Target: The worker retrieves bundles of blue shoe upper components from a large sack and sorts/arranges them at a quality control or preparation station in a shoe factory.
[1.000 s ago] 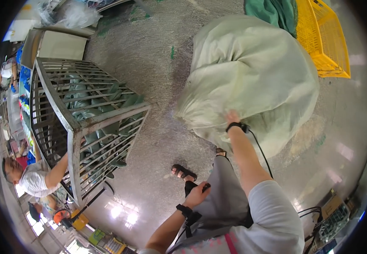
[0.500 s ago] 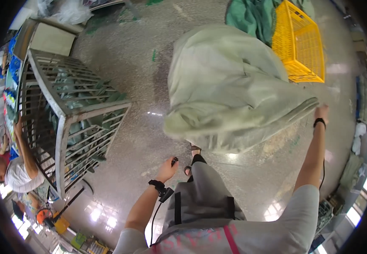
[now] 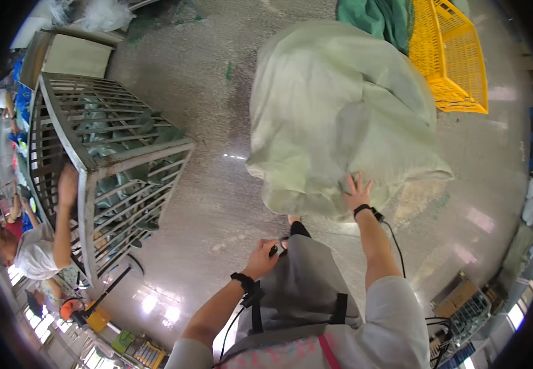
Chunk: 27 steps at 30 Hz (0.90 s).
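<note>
A large pale green cloth sack (image 3: 334, 104), bulging and creased, stands on the floor in front of me. My right hand (image 3: 357, 195) lies on its near side with the fingers spread, pressing on the cloth. Close to my apron, my left hand (image 3: 261, 258) is closed around a small black tool (image 3: 273, 251). Most of that tool is hidden in the fist, and its kind cannot be made out. The left hand is apart from the sack.
A metal barred cage (image 3: 119, 160) holding dark green pieces stands at the left, with a co-worker (image 3: 35, 252) reaching into it. Beyond the sack are a yellow plastic crate (image 3: 448, 55) and a green cloth bundle (image 3: 377, 21).
My right hand has let go of the sack's right edge and moved left onto its near side, fingers spreading. The raised cloth has dropped. My left hand has shifted slightly right and nearer me.
</note>
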Each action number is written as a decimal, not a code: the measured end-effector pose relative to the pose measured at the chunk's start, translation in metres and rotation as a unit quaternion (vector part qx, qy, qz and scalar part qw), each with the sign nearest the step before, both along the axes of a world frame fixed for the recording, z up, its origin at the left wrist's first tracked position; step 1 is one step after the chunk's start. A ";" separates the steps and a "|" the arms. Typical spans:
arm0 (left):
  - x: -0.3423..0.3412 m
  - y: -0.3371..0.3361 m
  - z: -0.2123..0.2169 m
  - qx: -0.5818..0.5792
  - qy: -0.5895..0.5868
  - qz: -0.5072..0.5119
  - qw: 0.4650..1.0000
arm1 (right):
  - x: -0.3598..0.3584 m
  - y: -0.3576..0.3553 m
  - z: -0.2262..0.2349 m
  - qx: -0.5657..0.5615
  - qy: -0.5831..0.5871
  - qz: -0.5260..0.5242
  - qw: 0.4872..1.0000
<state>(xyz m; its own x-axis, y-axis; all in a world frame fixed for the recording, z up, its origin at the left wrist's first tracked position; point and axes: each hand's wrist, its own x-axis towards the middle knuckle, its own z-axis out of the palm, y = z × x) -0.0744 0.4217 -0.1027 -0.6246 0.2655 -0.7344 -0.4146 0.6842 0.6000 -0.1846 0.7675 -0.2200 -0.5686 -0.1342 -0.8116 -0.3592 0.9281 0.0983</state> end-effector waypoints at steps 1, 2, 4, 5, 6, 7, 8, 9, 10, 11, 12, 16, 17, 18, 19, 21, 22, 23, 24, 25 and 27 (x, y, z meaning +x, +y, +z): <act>-0.002 -0.006 0.000 -0.024 0.012 -0.026 0.999 | -0.011 0.008 -0.005 0.064 -0.031 0.096 0.993; -0.004 -0.013 -0.005 -0.036 0.020 -0.057 0.998 | -0.013 0.024 -0.017 0.045 0.085 0.185 0.978; -0.020 -0.018 -0.005 -0.064 0.022 -0.060 0.996 | -0.050 0.032 -0.021 0.057 -0.022 0.104 0.993; -0.030 -0.011 -0.007 -0.079 0.012 -0.047 0.996 | -0.065 0.035 -0.014 -0.039 0.014 0.007 0.999; -0.045 -0.001 -0.012 -0.091 0.005 -0.034 0.995 | -0.083 0.040 -0.003 -0.132 0.053 -0.091 0.986; -0.059 0.008 -0.011 -0.089 0.086 -0.008 0.992 | -0.109 0.022 0.024 -0.219 0.059 -0.135 0.965; -0.073 0.020 -0.008 -0.087 0.165 0.020 0.982 | -0.135 -0.003 0.065 -0.303 0.062 -0.175 0.935; -0.094 0.040 -0.003 -0.069 0.191 0.047 0.978 | -0.154 -0.016 0.103 -0.395 0.051 -0.188 0.898; -0.115 0.060 0.007 -0.052 0.217 0.075 0.972 | -0.169 -0.029 0.141 -0.483 0.037 -0.199 0.852; -0.131 0.079 0.020 -0.048 0.213 0.082 0.972 | -0.178 -0.046 0.183 -0.527 -0.024 -0.224 0.820; -0.149 0.097 0.035 0.008 0.175 0.084 0.981 | -0.185 -0.058 0.219 -0.567 -0.084 -0.249 0.781; -0.198 0.103 0.030 -0.089 0.153 -0.030 0.984 | -0.211 -0.068 0.264 -0.625 -0.101 -0.254 0.731; -0.208 0.090 0.028 -0.096 0.167 0.040 0.980 | -0.229 -0.044 0.251 -0.633 -0.062 -0.259 0.727; -0.219 0.063 0.026 -0.108 0.177 0.108 0.972 | -0.248 -0.010 0.230 -0.539 0.081 -0.218 0.809; -0.235 0.037 0.034 -0.032 0.175 0.173 0.969 | -0.262 0.008 0.236 -0.271 0.223 -0.114 0.930; -0.260 0.007 0.050 0.003 0.233 0.277 0.932 | -0.286 0.086 0.205 -0.004 0.421 0.060 0.905; -0.271 -0.006 0.059 0.070 0.190 0.383 0.901 | -0.289 0.091 0.210 -0.084 0.480 -0.097 0.868; -0.283 -0.004 0.068 0.067 0.195 0.374 0.904 | -0.292 0.092 0.220 -0.155 0.525 -0.250 0.798; -0.286 0.007 0.079 0.072 0.193 0.326 0.922 | -0.289 0.078 0.228 -0.295 0.530 -0.315 0.729; -0.285 0.017 0.090 0.076 0.186 0.280 0.939 | -0.279 0.051 0.237 -0.425 0.519 -0.372 0.642; -0.293 0.033 0.110 0.143 0.146 0.316 0.926 | -0.217 -0.024 0.232 -0.582 0.347 -0.364 0.638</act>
<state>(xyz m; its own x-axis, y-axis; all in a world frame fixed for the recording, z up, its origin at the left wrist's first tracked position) -0.3675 0.4550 0.0073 -0.8824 -0.0632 -0.4663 -0.4703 0.1546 0.8689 -0.4017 0.7438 0.0122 -0.9929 0.0887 0.0794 -0.0359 0.4130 -0.9100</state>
